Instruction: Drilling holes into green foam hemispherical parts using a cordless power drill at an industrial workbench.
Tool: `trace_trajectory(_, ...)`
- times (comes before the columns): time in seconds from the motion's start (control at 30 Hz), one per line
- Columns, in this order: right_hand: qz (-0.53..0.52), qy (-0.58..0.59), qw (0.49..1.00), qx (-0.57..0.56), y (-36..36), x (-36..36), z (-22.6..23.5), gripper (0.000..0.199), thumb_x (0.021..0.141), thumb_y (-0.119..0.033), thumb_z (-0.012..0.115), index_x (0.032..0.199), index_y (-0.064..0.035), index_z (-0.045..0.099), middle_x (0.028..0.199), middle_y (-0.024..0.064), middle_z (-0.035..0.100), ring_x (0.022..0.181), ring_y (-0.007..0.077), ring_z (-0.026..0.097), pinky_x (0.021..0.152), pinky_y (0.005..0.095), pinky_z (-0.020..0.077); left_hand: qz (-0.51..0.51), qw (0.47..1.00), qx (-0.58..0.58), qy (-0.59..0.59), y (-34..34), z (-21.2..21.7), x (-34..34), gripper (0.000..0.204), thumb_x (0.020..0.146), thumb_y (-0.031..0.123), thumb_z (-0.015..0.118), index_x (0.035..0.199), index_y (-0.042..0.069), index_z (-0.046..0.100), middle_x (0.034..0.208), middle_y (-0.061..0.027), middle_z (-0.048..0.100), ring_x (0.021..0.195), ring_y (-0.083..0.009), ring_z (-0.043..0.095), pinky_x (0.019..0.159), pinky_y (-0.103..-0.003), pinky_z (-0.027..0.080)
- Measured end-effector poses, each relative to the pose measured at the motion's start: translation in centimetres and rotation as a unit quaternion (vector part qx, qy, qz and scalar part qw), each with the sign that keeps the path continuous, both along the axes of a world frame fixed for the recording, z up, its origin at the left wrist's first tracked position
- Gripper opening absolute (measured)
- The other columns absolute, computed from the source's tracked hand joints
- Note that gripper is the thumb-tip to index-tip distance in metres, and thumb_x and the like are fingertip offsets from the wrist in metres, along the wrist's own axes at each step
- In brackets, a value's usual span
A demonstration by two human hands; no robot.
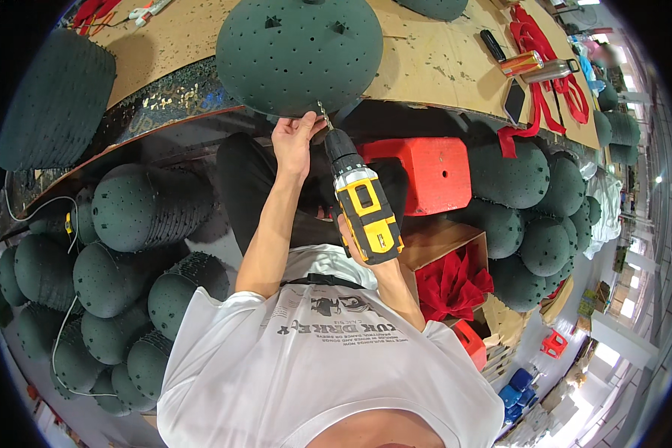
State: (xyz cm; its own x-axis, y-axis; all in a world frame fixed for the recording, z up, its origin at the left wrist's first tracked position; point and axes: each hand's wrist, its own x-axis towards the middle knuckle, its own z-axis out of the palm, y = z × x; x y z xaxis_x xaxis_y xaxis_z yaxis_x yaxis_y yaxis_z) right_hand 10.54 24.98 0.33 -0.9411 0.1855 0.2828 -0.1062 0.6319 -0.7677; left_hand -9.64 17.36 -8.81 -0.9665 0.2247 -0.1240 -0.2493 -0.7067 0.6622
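Observation:
A dark green dome-shaped shell (299,63), dotted with small holes and a few short spikes, rests at the table's near edge. My left hand (292,148) pinches its near rim between thumb and fingers. My right hand (349,237) is wrapped round the grip of a yellow and black cordless drill (366,209), whose body hides most of the fingers. The drill points away from me, and its thin bit (323,113) meets the shell close to the rim, just right of my left fingertips. Whether the bit has gone through cannot be seen.
Stacks of similar green shells stand at left (142,205) and right (511,175). A red plastic stool (440,175) and a cardboard box with red cloth (455,284) sit beside my right arm. The wooden table (425,63) carries red straps, a phone (514,101) and a metal bottle (552,71).

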Motion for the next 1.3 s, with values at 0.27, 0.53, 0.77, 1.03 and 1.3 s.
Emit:
trace_trajectory(0.27,-0.012,-0.035,0.998,0.041,0.0,0.0,0.0,0.049,0.078,-0.006,0.080,0.123,0.0005,0.061,0.095,0.0064,0.075,0.082,0.0125,0.073,0.074,0.0266,0.0570,-0.004,1.000,-0.012,0.003,0.0,-0.4,-0.1,0.026,0.100,0.005,0.067,0.124,0.000,0.060,0.116,-0.0116,0.071,0.104,-0.0255,0.071,0.096,-0.042,0.060)
trace_trajectory(0.53,-0.020,-0.058,0.997,-0.035,-0.1,0.2,-0.6,0.040,0.081,-0.007,0.077,0.117,-0.0007,0.062,0.085,0.0046,0.073,0.075,0.0073,0.068,0.067,0.0248,0.0528,0.001,1.000,-0.002,-0.008,0.1,-0.2,0.1,0.024,0.098,0.004,0.070,0.120,0.001,0.060,0.113,-0.0102,0.071,0.100,-0.0206,0.071,0.092,-0.037,0.061)
trace_trajectory(0.77,-0.082,-0.140,0.935,-0.316,-1.0,0.2,-1.9,0.038,0.080,-0.007,0.078,0.113,-0.0011,0.061,0.083,0.0059,0.072,0.072,0.0102,0.070,0.065,0.0253,0.0529,-0.005,1.000,-0.014,0.003,0.0,-0.5,0.0,0.026,0.100,0.006,0.067,0.125,0.001,0.060,0.116,-0.0104,0.071,0.105,-0.0242,0.071,0.094,-0.042,0.060)
trace_trajectory(1.03,-0.068,-0.098,0.973,-0.200,-0.6,0.9,-2.2,0.037,0.080,-0.007,0.078,0.113,-0.0002,0.061,0.086,0.0077,0.074,0.074,0.0132,0.072,0.067,0.0259,0.0535,-0.010,1.000,-0.007,0.009,-0.1,-0.5,0.0,0.024,0.101,0.004,0.066,0.124,0.001,0.061,0.116,-0.0100,0.071,0.105,-0.0232,0.071,0.094,-0.043,0.062)
trace_trajectory(1.3,-0.039,-0.113,0.987,-0.107,-0.3,0.2,1.0,0.040,0.080,-0.008,0.078,0.116,0.0005,0.062,0.087,0.0085,0.074,0.075,0.0119,0.071,0.069,0.0265,0.0536,-0.007,1.000,-0.019,0.001,0.0,-0.4,0.1,0.027,0.100,0.005,0.066,0.126,0.000,0.060,0.117,-0.0113,0.070,0.104,-0.0243,0.071,0.093,-0.044,0.062)
